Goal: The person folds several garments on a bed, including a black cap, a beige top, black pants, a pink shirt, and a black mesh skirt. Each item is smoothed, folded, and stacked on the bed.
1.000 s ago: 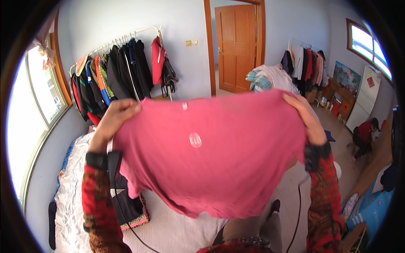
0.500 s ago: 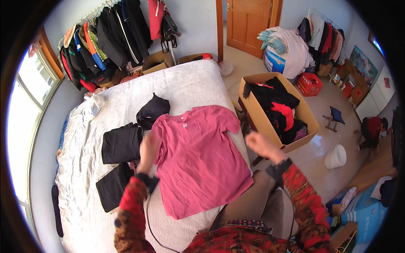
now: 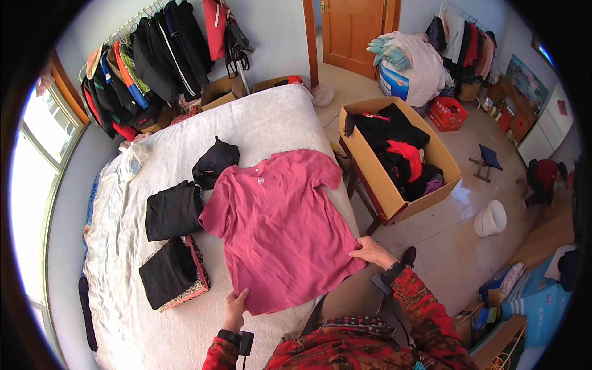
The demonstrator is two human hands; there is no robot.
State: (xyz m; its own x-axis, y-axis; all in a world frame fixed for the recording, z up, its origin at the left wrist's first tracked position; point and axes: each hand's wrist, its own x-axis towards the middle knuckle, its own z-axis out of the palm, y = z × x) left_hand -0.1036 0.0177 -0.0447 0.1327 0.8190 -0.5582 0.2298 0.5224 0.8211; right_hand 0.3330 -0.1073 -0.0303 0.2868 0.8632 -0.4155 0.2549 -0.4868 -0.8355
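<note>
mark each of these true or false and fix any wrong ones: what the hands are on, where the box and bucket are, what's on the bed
1. The left hand grips the lower edge of the pink short-sleeved fabric shirt. True.
2. The right hand is inside the open tan cardboard box. False: it holds the shirt's lower right corner.
3. Black and red clothes lie in the box. True.
4. The round white bucket stands on the white sheet-covered bed. False: the bucket is on the floor.
5. A folded black fabric garment lies on the bed, left of the shirt. True.
</note>
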